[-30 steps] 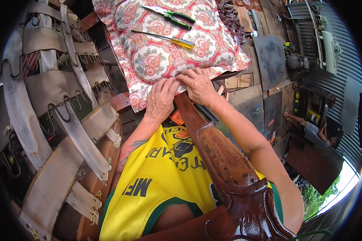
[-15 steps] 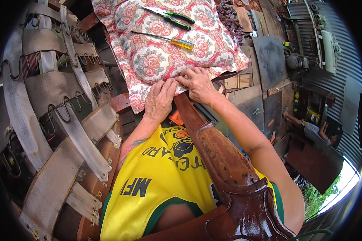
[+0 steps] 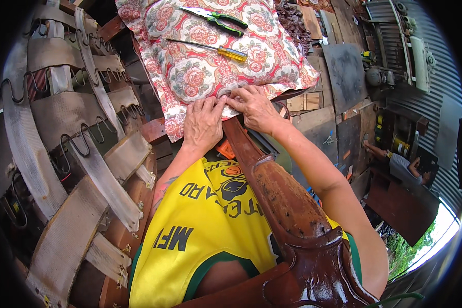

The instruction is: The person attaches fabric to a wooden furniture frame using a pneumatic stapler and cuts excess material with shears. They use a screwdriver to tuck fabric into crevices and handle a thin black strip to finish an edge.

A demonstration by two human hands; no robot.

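A padded piece of rose-patterned upholstery fabric (image 3: 192, 77), red and cream, lies in front of me at the top of the view. Both my hands are at its near edge. My left hand (image 3: 204, 122) has its fingers closed on the fabric's border, and my right hand (image 3: 254, 109) pinches the same edge just beside it; the thumbs nearly meet. What lies under the fingertips is hidden. On the fabric rest pliers (image 3: 215, 19) with green and black handles and a screwdriver (image 3: 210, 49) with a yellow handle. A carved brown wooden furniture arm (image 3: 287, 205) runs from below my hands toward the lower right.
On the left stands a frame with woven webbing straps (image 3: 56, 113) and bent wire springs (image 3: 74, 146). Something orange (image 3: 225, 150) shows beneath the fabric edge. Dark boards (image 3: 344, 72) lie at right, where another person (image 3: 403, 167) is visible near a brown panel (image 3: 400, 205).
My left hand's fingers have shifted slightly, the thumb moving up along the fabric edge toward the right hand. The tools stay in place on the fabric.
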